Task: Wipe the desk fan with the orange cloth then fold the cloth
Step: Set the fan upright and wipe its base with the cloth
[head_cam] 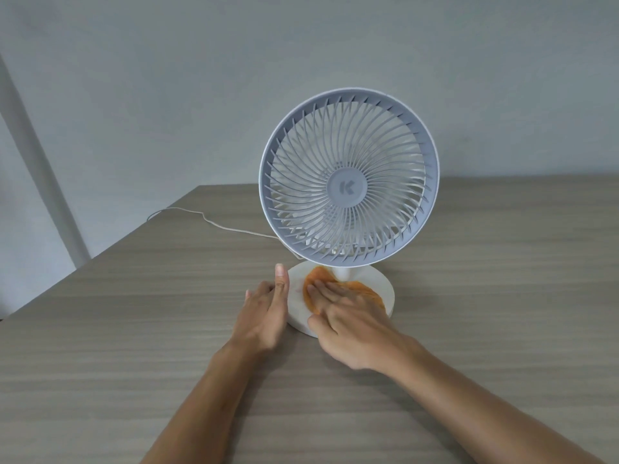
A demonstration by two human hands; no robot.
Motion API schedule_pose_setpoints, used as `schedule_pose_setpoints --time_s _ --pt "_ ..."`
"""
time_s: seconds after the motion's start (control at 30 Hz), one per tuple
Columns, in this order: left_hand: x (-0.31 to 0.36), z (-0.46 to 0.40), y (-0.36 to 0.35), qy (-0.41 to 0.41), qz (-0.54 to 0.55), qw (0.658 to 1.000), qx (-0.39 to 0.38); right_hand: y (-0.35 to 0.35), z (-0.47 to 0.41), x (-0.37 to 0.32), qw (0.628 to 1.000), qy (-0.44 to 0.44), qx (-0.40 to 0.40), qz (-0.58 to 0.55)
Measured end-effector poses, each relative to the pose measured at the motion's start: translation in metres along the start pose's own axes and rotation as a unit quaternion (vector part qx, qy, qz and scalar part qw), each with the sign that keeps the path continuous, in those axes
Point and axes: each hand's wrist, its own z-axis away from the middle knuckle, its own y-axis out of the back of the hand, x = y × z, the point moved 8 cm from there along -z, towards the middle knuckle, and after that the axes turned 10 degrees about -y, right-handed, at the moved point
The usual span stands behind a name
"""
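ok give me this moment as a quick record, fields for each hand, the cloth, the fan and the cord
left hand: flat against the left side of the fan's base, thumb up
right hand: fingers straight, pressing the cloth onto the base
orange cloth: spread on the base top, beside the stem
desk fan: upright on the table
cord: trails left behind the fan

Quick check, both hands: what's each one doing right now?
Left hand: open, fingers straight, steadying the side of the fan base.
Right hand: open, flat fingers pressing the orange cloth onto the base.
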Motion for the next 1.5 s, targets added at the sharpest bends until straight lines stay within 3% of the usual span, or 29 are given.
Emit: schedule_pose_setpoints --time_s 0.5,0.6,0.7,0.77,0.83,0.9,0.97,1.07,1.33,1.5 --pt "-0.024 -0.005 0.007 0.034 0.054 0.996 0.060 -0.006 -0.035 -0.023 0.999 -0.024 -0.039 -0.004" --pt "-0.009 0.001 0.008 -0.026 0.012 0.997 0.069 0.007 -0.029 -0.019 0.997 -0.013 0.025 -0.074" --pt "0.006 0.005 0.009 -0.118 -0.113 0.983 0.081 0.034 -0.007 -0.009 0.975 0.035 0.141 -0.167" --pt "0.007 0.006 0.007 -0.138 -0.188 0.969 0.083 0.046 0.012 0.005 0.965 0.071 0.203 -0.153" --pt "0.016 0.007 0.006 -0.165 -0.238 0.950 0.115 0.052 0.023 0.034 0.956 0.053 0.256 -0.130" --pt "0.033 0.006 0.004 -0.185 -0.265 0.934 0.149 0.053 0.022 0.069 0.956 -0.013 0.260 -0.137" --pt "0.042 -0.002 -0.005 -0.142 -0.275 0.943 0.120 0.046 0.017 0.092 0.965 -0.066 0.187 -0.172" --pt "0.036 -0.024 -0.032 -0.061 -0.258 0.964 0.026 0.027 0.011 0.095 0.970 -0.073 0.041 -0.227" --pt "0.028 -0.049 -0.053 -0.113 -0.218 0.958 -0.147 0.022 0.000 0.101 0.970 -0.115 0.001 -0.213" --pt "0.030 -0.049 -0.062 -0.167 -0.283 0.921 -0.209 0.021 -0.002 0.100 0.969 -0.118 -0.004 -0.217"
